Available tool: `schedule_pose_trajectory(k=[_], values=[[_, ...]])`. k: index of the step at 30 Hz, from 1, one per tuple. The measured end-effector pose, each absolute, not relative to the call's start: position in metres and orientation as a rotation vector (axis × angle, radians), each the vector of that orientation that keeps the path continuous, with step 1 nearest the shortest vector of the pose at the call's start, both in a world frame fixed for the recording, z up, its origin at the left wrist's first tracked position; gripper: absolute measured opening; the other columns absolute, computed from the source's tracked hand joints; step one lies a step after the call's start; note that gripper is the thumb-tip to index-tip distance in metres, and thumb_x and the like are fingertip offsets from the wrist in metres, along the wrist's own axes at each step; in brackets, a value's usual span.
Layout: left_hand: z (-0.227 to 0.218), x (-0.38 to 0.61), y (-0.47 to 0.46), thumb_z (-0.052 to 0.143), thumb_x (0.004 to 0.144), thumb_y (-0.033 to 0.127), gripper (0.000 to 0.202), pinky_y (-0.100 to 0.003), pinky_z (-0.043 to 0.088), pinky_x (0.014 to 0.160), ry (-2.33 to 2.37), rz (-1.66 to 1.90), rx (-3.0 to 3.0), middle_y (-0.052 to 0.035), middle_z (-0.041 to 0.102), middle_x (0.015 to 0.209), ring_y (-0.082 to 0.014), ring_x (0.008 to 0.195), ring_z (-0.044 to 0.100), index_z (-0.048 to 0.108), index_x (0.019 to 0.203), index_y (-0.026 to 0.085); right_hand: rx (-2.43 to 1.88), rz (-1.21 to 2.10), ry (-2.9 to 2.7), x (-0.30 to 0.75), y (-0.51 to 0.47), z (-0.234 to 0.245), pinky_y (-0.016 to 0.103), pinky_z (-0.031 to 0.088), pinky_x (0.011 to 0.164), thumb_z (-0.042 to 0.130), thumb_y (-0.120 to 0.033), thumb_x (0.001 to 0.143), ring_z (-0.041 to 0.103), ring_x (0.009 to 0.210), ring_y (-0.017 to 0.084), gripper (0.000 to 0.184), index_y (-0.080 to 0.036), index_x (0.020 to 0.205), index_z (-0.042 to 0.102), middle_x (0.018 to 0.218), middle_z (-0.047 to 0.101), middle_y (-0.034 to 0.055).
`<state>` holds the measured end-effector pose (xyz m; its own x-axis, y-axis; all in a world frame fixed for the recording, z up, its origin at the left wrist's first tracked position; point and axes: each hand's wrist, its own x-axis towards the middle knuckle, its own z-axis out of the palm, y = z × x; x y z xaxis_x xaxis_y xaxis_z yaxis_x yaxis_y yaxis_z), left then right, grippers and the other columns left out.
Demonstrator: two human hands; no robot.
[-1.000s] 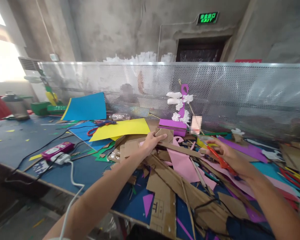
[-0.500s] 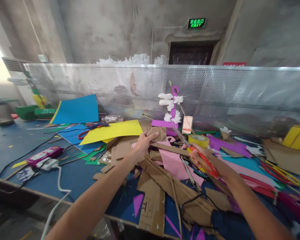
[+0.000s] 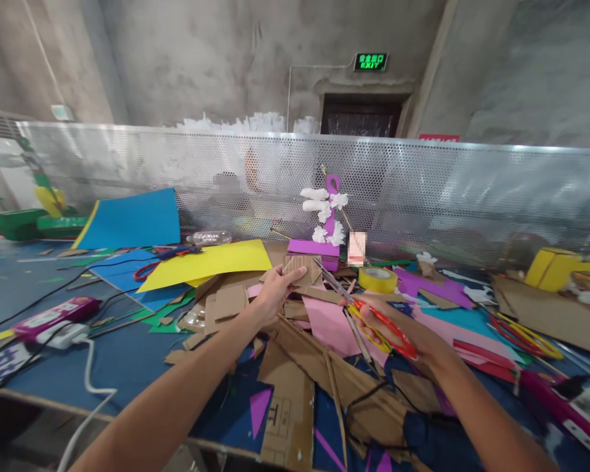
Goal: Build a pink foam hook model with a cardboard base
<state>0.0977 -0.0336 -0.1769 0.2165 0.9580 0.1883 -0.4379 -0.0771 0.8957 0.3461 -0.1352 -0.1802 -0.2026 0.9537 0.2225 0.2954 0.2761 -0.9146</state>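
Note:
My left hand [image 3: 271,293] pinches a small piece of brown cardboard [image 3: 301,268] above a heap of cardboard scraps [image 3: 324,360] and a pink paper sheet [image 3: 330,324]. My right hand [image 3: 398,328] is closed round the red and yellow handles of a pair of scissors [image 3: 358,305], whose blades point up and left towards the cardboard piece. A roll of yellow tape [image 3: 377,280] lies just behind the scissors. Behind it stands a purple paper model with white flowers [image 3: 324,219].
A large yellow sheet [image 3: 206,261] and a blue sheet [image 3: 132,219] lie at the left on the blue table [image 3: 128,341]. A purple power strip with cables [image 3: 54,318] sits near the left edge. A perforated metal screen [image 3: 472,190] closes off the back. Coloured scraps cover the right side.
My right hand has brought the scissors leftward and closer to the cardboard piece in my left hand. The view has panned to the right.

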Motion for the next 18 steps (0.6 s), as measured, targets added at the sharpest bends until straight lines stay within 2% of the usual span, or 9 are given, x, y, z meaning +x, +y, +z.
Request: schedule_pose_trajectory(k=[5, 9, 14, 18], values=[[-0.178, 0.096, -0.033, 0.095, 0.064, 0.030, 0.039, -0.033, 0.063, 0.082, 0.627, 1.280, 1.054, -0.0113, 0.081, 0.098, -0.0224, 0.086, 0.076, 0.074, 0.092, 0.013, -1.177, 1.142, -1.739, 0.346, -0.139, -0.178, 0.034, 0.048, 0.051, 0.063, -0.064, 0.089, 0.051, 0.055, 0.019, 0.051, -0.028, 0.125, 0.068, 0.069, 0.056, 0.0008], [-0.183, 0.095, -0.029, 0.094, 0.065, 0.028, 0.038, -0.030, 0.063, 0.081, 0.618, 1.259, 1.051, -0.0122, 0.081, 0.096, -0.0208, 0.084, 0.076, 0.075, 0.094, 0.011, -1.143, 1.272, -1.775, 0.345, -0.142, -0.175, 0.030, 0.044, 0.048, 0.061, -0.069, 0.089, 0.048, 0.055, 0.017, 0.059, -0.025, 0.128, 0.065, 0.065, 0.050, -0.0014], [-0.182, 0.095, -0.031, 0.094, 0.066, 0.026, 0.037, -0.029, 0.063, 0.081, 0.632, 1.247, 1.048, -0.0138, 0.081, 0.098, -0.0208, 0.085, 0.077, 0.076, 0.094, 0.010, -1.156, 1.167, -1.851, 0.343, -0.141, -0.176, 0.028, 0.045, 0.051, 0.058, -0.073, 0.090, 0.047, 0.055, 0.016, 0.064, -0.020, 0.127, 0.064, 0.063, 0.050, -0.0019], [-0.178, 0.096, -0.036, 0.093, 0.066, 0.024, 0.034, -0.030, 0.064, 0.079, 0.646, 1.266, 1.039, -0.0143, 0.081, 0.097, -0.0227, 0.084, 0.078, 0.076, 0.091, 0.010, -1.202, 1.122, -1.846, 0.336, -0.128, -0.182, 0.025, 0.041, 0.044, 0.057, -0.077, 0.088, 0.047, 0.049, 0.015, 0.069, -0.018, 0.123, 0.065, 0.061, 0.047, -0.0036]])
